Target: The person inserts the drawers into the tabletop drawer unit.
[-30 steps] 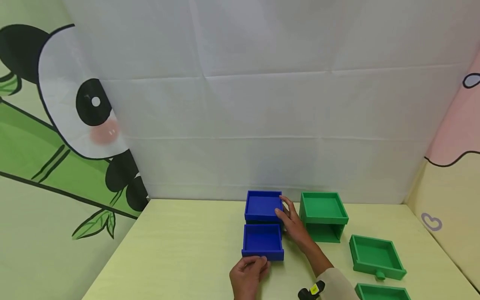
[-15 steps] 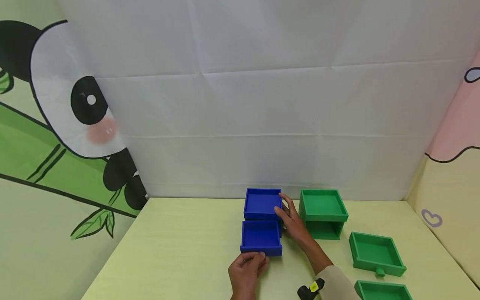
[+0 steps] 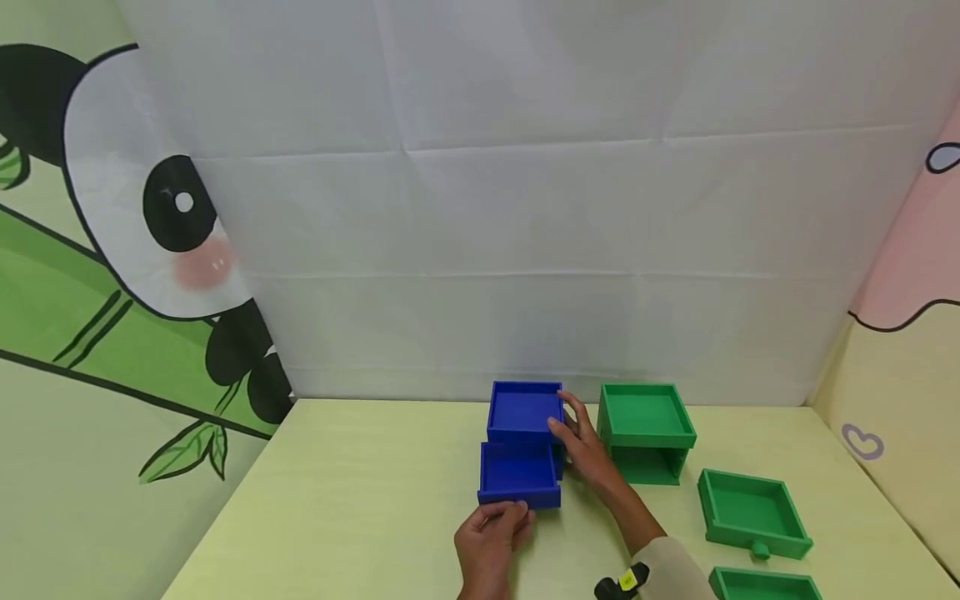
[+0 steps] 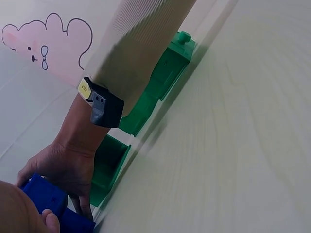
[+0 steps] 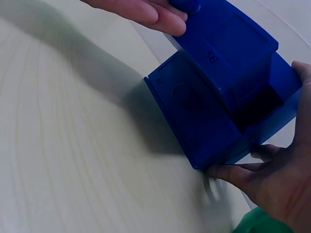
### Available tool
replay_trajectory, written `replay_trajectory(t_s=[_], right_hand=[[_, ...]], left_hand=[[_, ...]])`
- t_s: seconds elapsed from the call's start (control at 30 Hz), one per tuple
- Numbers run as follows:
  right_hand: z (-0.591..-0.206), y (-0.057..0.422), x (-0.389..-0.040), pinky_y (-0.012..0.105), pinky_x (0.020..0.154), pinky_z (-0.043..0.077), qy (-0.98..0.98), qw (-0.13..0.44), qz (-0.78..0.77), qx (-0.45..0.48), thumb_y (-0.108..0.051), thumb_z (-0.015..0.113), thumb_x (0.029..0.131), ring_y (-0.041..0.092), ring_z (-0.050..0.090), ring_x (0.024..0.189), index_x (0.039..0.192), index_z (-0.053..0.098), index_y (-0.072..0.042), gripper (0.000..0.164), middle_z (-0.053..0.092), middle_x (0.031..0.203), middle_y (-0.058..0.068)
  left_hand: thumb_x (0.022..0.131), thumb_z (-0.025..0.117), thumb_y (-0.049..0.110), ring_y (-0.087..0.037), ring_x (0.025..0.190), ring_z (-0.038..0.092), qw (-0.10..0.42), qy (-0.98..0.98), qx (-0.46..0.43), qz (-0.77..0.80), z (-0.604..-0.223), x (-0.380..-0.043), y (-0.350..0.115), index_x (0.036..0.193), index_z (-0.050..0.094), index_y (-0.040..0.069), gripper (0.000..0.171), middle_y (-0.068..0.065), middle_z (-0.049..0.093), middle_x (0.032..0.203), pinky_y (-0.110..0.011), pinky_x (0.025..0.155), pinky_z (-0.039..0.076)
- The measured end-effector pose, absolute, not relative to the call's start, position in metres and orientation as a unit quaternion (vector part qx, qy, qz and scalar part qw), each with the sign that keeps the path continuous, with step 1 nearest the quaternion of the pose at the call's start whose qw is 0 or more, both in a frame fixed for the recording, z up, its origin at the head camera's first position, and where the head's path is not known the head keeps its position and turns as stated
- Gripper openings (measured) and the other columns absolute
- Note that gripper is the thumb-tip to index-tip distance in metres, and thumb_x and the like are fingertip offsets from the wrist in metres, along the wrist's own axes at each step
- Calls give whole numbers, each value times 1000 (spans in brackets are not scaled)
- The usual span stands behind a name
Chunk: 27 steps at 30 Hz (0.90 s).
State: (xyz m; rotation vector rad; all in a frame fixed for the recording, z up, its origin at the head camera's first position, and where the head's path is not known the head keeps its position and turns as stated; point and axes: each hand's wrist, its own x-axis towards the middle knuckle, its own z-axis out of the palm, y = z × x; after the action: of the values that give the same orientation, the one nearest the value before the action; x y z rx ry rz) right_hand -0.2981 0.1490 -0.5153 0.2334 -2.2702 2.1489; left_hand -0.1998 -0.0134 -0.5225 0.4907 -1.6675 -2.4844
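A blue drawer (image 3: 518, 471) is held level with the front of an open-fronted blue box (image 3: 525, 408), partly in its opening. My left hand (image 3: 492, 546) pinches the drawer's front from below; in the right wrist view its fingertips are on the round blue knob (image 5: 187, 4). Seen from that side, the drawer's underside is clear of the table and slightly askew to the box. My right hand (image 3: 588, 450) grips the box's right side, thumb near the front edge and fingers farther back. In the left wrist view my left hand (image 4: 19, 208) hides part of the blue pieces.
Right of the blue box stands a green box (image 3: 648, 417) with an open front. A green drawer (image 3: 756, 508) with a knob lies in front of it, and another green drawer (image 3: 765, 585) is cut off at the bottom edge. A pale wall sheet (image 3: 465, 208) rises behind.
My left hand has moved the blue drawer back toward the box and slightly left, closing the gap between them. My right hand and the blue box have stayed in place.
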Motion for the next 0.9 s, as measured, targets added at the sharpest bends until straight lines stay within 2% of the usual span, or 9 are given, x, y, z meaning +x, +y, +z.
replay_trajectory(t_s=[0.47,0.9], right_hand=[[-517,148,-298,74,103,27,-734,15,676,70,-38,51,104,44,19,147,155,23,-31,59,21,162,21],[-515,149,-298,74,103,29,-733,15,676,74,-36,51,104,44,20,147,155,24,-28,58,21,161,24]], left_hand=[[79,76,-6,-27,75,74,32,-559,158,-813,-524,-201,-10,87,67,-9,12,-19,73,82,-40,72,60],[77,76,-5,-29,75,74,43,-564,151,-811,-523,-204,-9,87,67,-9,14,-22,72,83,-40,71,60]])
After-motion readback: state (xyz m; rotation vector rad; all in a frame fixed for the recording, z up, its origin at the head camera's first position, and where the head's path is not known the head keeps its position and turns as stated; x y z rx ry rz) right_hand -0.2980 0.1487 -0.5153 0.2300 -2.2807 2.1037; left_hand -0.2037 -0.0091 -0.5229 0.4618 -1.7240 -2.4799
